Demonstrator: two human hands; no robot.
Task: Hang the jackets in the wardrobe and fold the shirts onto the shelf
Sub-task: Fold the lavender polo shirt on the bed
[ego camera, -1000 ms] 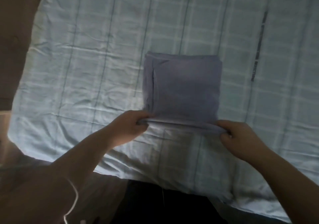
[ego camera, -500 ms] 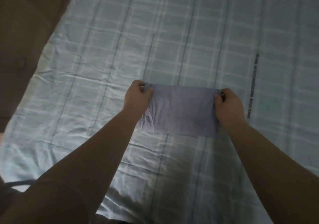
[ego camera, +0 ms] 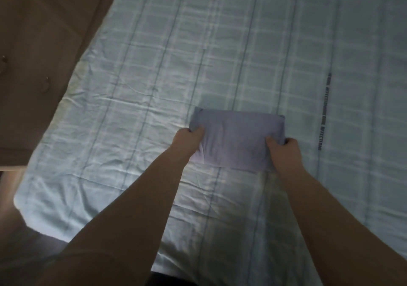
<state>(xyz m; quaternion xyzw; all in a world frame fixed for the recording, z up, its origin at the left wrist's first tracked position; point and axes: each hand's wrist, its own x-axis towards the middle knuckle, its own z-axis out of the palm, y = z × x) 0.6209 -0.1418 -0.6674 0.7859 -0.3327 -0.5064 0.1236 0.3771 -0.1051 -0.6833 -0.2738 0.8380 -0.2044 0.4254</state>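
The shirt [ego camera: 237, 138], a bigger square on the bed [ego camera: 132, 131] a second ago, now lies doubled into a slim band, left hand [ego camera: 187, 140] and right hand [ego camera: 284, 151] each keeping a tight grip on one end, so it looks about ready for the shelf.

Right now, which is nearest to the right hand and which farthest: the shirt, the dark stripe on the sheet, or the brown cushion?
1. shirt: the right hand grips its right end.
2. dark stripe: just right of the hand, on the sheet.
3. brown cushion: far away, upper left.
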